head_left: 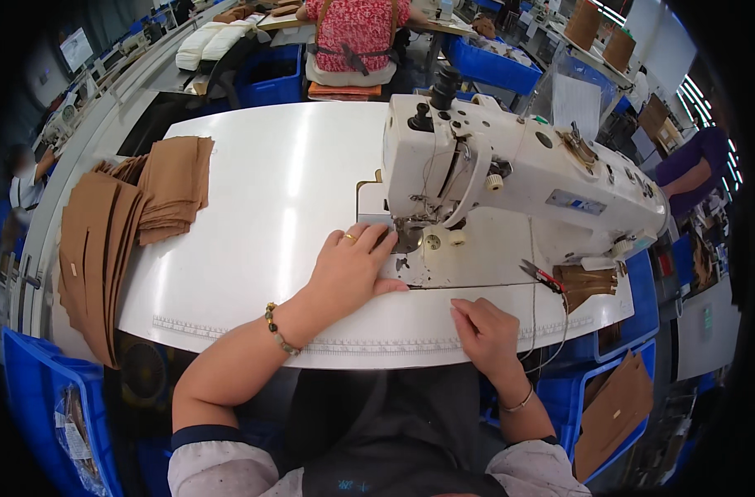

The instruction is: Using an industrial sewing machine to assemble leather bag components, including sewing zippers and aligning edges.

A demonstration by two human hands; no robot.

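Note:
A white sewing machine [522, 170] stands at the right of the white table. My left hand [353, 269] lies flat beside its needle area, fingers stretched toward the presser foot and thumb spread to the right. What lies under those fingers, if anything, is hidden. Near the table's front edge, my right hand [487, 331] rests with its fingers curled in. The inside of that hand cannot be seen. Red-handled thread snips [543, 276] lie to its right, next to a small brown fabric piece [586, 286].
Stacked brown fabric pieces [175, 186] and longer brown panels [96, 257] lie at the table's left. Blue bins stand at both sides, the right bin [564, 398] holding a brown panel [617, 410]. A printed ruler strip [377, 346] runs along the front edge. Someone in red [353, 37] sits beyond.

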